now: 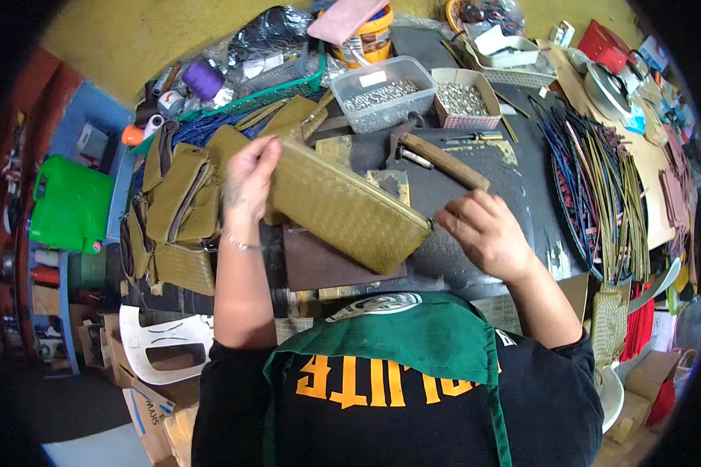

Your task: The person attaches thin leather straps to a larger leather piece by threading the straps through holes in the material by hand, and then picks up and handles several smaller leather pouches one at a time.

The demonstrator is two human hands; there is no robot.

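An olive-green woven pouch with a zip along its upper edge is held above the dark worktable. My left hand grips its left end. My right hand pinches its right corner at the zip end. Under the pouch lies a dark brown leather panel. A wooden-handled hammer rests just behind the pouch.
A stack of olive pouches sits at the left. Two tubs of small metal fittings stand behind. Several leather cords lie in a bundle at the right. A green container is far left.
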